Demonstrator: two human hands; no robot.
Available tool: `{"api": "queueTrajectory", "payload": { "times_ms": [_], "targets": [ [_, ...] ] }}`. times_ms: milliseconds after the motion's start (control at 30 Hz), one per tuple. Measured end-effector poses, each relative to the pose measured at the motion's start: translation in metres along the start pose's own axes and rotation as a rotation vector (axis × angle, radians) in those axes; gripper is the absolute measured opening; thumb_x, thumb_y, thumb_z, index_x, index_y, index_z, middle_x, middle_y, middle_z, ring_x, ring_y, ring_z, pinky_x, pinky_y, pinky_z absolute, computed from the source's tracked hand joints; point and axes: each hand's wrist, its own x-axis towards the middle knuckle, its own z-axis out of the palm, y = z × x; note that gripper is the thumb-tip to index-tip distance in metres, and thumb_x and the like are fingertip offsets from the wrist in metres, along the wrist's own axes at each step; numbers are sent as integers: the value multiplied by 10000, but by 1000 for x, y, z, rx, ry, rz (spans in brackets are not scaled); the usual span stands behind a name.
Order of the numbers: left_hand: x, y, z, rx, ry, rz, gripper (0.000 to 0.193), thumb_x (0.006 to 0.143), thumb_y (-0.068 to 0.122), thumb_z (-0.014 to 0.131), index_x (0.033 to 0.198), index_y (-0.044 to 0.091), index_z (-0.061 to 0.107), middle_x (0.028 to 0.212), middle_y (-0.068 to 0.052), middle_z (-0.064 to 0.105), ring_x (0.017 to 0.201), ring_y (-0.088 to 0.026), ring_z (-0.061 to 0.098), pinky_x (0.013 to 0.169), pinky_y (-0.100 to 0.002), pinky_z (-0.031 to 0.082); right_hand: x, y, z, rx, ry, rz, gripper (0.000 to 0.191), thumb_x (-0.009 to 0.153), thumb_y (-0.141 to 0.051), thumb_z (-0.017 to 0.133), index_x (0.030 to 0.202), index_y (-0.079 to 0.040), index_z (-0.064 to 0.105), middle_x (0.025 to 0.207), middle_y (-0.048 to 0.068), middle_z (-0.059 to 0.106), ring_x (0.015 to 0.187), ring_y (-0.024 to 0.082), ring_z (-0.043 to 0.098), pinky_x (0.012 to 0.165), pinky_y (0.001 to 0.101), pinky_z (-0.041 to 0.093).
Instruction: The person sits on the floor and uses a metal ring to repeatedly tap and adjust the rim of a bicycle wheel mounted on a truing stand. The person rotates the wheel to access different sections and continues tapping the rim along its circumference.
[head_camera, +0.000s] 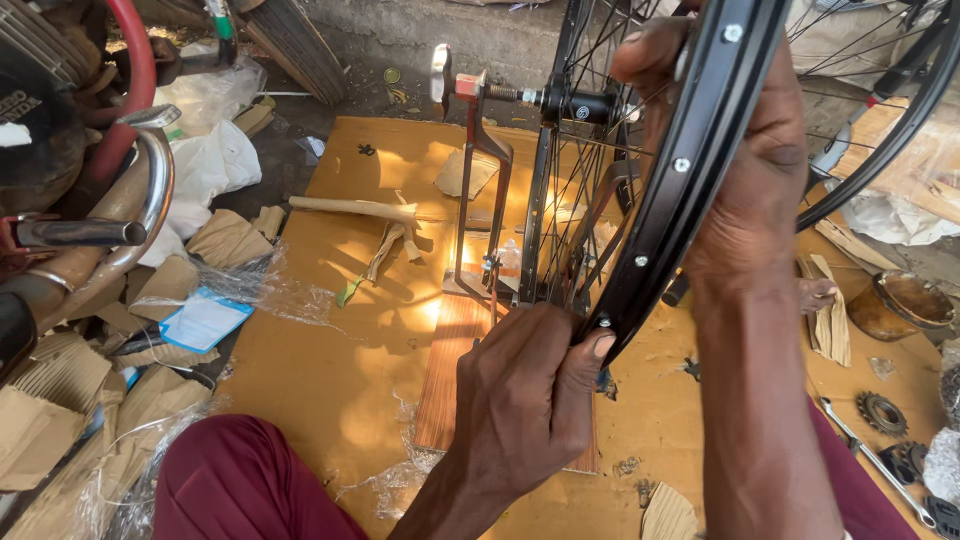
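At the twelve-to-one o'clock side of the orange board (330, 380), the black bicycle rim (690, 170) sits laced in the truing stand (480, 200) (spokes already fitted, adjustment seemingly underway), right hand (745, 190) clasped on it, left hand (525, 400) pinching its lower edge.

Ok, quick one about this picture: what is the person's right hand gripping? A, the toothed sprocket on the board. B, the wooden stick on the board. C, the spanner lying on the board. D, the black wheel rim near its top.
D: the right hand wraps around the black wheel rim up high, while the spanner, sprocket and wooden stick lie untouched on the board.
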Motion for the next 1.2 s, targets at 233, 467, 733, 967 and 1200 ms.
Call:
{"api": "queueTrajectory", "payload": {
  "times_ms": [233, 467, 733, 967, 1200],
  "targets": [
    [5, 1, 2, -21, 27, 10, 268, 1037, 125, 633, 816, 12, 532, 727, -118, 535, 654, -306, 552, 584, -426, 428, 1, -7, -4, -385, 22, -271, 297, 1080, 11, 805, 960, -118, 566, 918, 3, 539, 833, 73, 600, 794, 240, 604],
    [-1, 1, -3, -57, -27, -2, 256, 1041, 125, 625, 830, 4, 544, 731, -123, 533, 660, -300, 553, 587, -430, 423, 19, -21, -10, -509, -161, -281, 307, 914, -38, 798, 869, -109, 503, 982, 22, 620, 937, 112, 605, 759, 228, 535],
    [-2, -5, 0, -32, -13, -4, 255, 1032, 133, 625, 826, 1, 553, 719, -123, 533, 644, -306, 548, 580, -428, 421, 12, -28, -23, -421, -341, -238, 266, 997, 19, 709, 983, -144, 499, 1112, 45, 642, 1143, 104, 665, 965, 243, 572],
    [3, 7, -1, -190, 21, -103, 222, 1036, 168, 657, 900, 2, 602, 754, -108, 590, 653, -250, 586, 595, -390, 457, 12, -18, -37, -662, -202, -170, 167, 1087, 82, 679, 1120, -52, 584, 1116, 112, 667, 996, 126, 665, 893, 239, 615],
    [8, 13, -6, -168, 81, 37, 117, 1037, 124, 641, 1050, 8, 634, 827, -101, 606, 713, -225, 603, 625, -361, 468, -10, -10, -21, -230, 7, -126, 215, 1007, 10, 726, 1145, -103, 607, 1154, 62, 710, 1107, 127, 709, 946, 240, 633]
  ]
}}
